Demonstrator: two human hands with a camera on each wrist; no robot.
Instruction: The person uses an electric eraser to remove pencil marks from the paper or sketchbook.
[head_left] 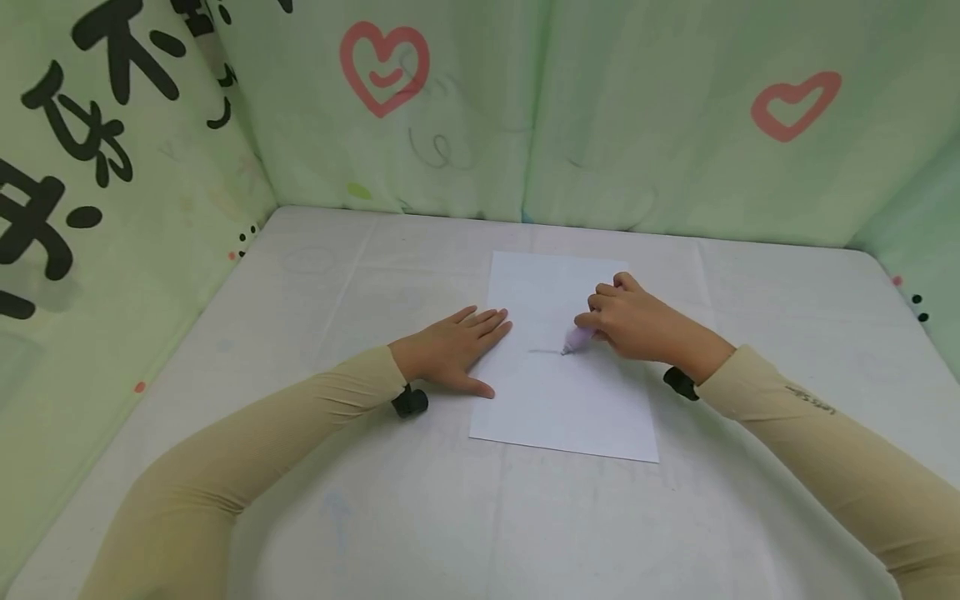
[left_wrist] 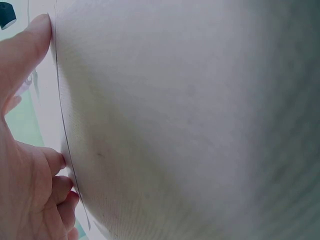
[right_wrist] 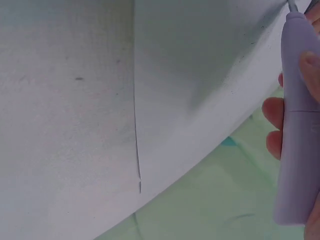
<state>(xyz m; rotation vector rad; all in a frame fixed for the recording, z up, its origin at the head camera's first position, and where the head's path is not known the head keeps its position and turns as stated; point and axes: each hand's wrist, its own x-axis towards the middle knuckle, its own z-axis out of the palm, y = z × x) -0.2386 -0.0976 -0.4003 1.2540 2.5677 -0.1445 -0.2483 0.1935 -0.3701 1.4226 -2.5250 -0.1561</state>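
Right hand [head_left: 637, 321] fingers grip lilac pen [head_left: 578, 339] — tip left on paper [head_left: 558, 400]; left hand [head_left: 450, 354] flat, pressing paper's left edge.

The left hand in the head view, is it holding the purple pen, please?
No, the left hand lies flat on the paper's edge, while the right hand grips the purple pen.

One sheet [head_left: 555, 392], one pen [head_left: 577, 338] (lilac)

Padded walls [head_left: 637, 150] hem table [head_left: 450, 517] — three sides.
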